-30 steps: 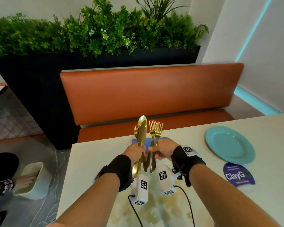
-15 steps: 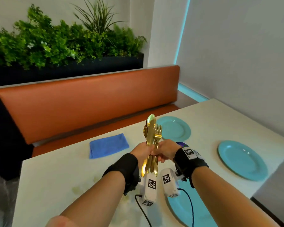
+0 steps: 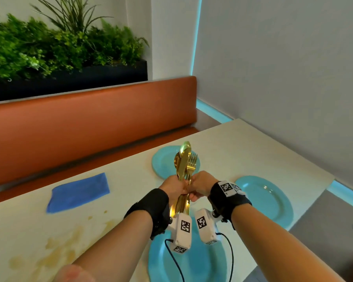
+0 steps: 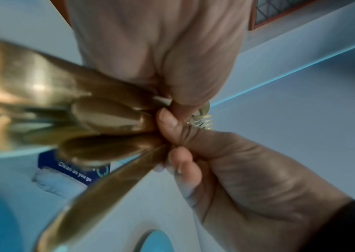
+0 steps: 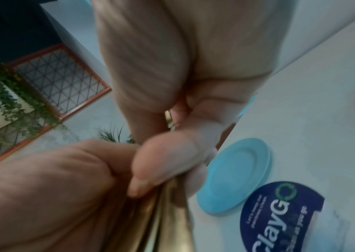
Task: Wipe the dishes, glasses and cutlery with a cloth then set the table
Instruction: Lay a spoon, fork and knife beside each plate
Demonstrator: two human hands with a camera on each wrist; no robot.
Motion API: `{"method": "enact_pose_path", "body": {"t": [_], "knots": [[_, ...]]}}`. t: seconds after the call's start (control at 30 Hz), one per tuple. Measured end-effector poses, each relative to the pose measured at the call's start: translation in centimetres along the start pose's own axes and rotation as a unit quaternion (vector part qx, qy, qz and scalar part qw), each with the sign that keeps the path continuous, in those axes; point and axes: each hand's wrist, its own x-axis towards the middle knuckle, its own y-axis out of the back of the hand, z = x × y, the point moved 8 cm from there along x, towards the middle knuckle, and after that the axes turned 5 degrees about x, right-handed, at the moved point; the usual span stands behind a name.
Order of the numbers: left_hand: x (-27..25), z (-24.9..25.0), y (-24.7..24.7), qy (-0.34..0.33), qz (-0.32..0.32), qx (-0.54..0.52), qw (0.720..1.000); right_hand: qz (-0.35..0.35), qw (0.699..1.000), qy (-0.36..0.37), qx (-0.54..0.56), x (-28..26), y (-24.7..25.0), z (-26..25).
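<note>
A bundle of gold cutlery [image 3: 184,165], with spoons, forks and a knife, stands upright above the table. My left hand [image 3: 173,189] grips the handles from the left. My right hand [image 3: 200,185] pinches the same handles from the right, thumb against them. In the left wrist view the handles [image 4: 90,119] fan out below my left palm and the fork tines [image 4: 202,121] show past the fingers. In the right wrist view the gold handles [image 5: 168,214] run down between both hands. The blue cloth [image 3: 79,192] lies flat on the table to the left, apart from both hands.
Three teal plates sit on the cream table [image 3: 253,143]: one beyond the cutlery [image 3: 161,161], one to the right [image 3: 267,200], one under my wrists [image 3: 192,261]. A round ClayGo sticker [image 5: 280,216] is on the tabletop. Yellowish stains [image 3: 59,247] mark the near left. An orange bench [image 3: 90,129] runs behind.
The view and both hands have swung right along the table with the cutlery. The cloth now lies to the left and more plates have come into view. The grip is unchanged.
</note>
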Motion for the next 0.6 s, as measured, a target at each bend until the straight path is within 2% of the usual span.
{"method": "enact_pose_path", "body": {"t": [0.23,0.43,0.6], "knots": [[4.4,1.4,-4.3,0.022,0.021,-0.003,1.0,-0.003,1.0,0.006,0.023,3.0,4.7,3.5],[6.7,1.6,-6.9,0.033,-0.001,-0.039,0.999,-0.029,0.997,-0.02,0.068,4.2,7.1,5.5],[8.8,1.8,-8.1,0.038,0.014,-0.01,0.999,-0.003,0.996,-0.031,0.085,5.3,8.8,7.3]]}}
